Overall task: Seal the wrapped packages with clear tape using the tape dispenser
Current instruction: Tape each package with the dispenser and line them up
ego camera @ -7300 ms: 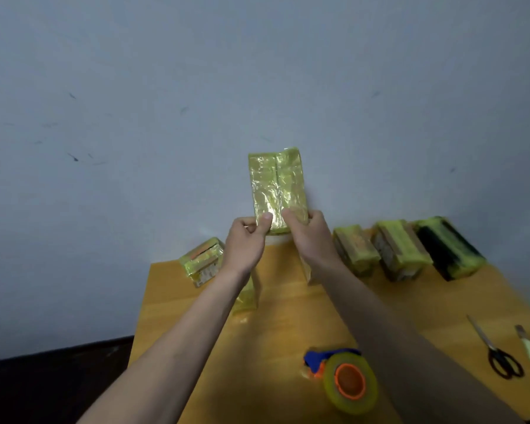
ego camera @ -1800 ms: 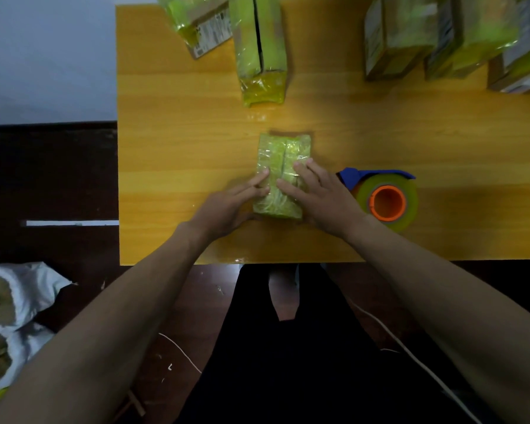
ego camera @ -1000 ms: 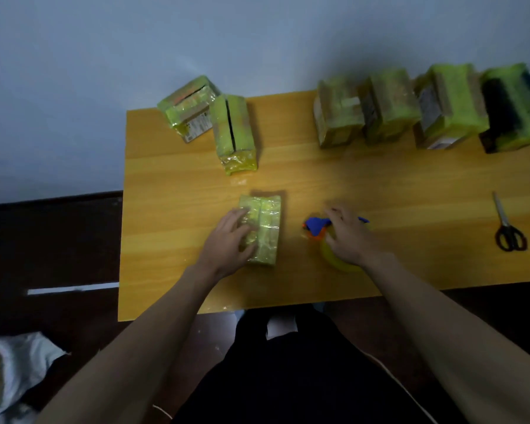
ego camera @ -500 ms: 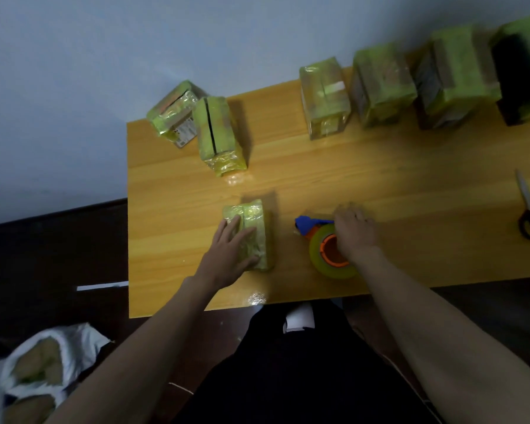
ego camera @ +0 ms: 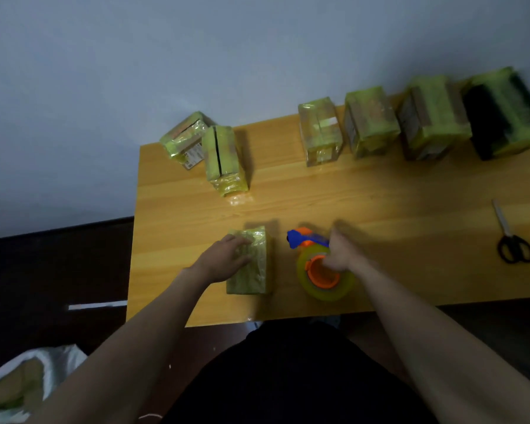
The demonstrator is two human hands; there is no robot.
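Observation:
A small package wrapped in yellow-green film point(ego camera: 254, 270) lies flat near the front of the wooden table point(ego camera: 380, 209). My left hand point(ego camera: 224, 260) rests on its left side with the fingers spread, pressing it down. To its right is the tape dispenser point(ego camera: 322, 270): a clear tape roll on an orange hub with a blue handle. My right hand point(ego camera: 341, 255) grips the dispenser from the right side, fingers in the hub; the hand is blurred.
Two wrapped packages point(ego camera: 224, 157) stand at the table's back left, several more point(ego camera: 374, 123) line the back right against the wall. Scissors point(ego camera: 513, 240) lie at the right edge. A white sack point(ego camera: 19, 390) sits on the dark floor at lower left.
My right hand has closed round the tape dispenser and tilted it up off the table. My left hand stays on the package.

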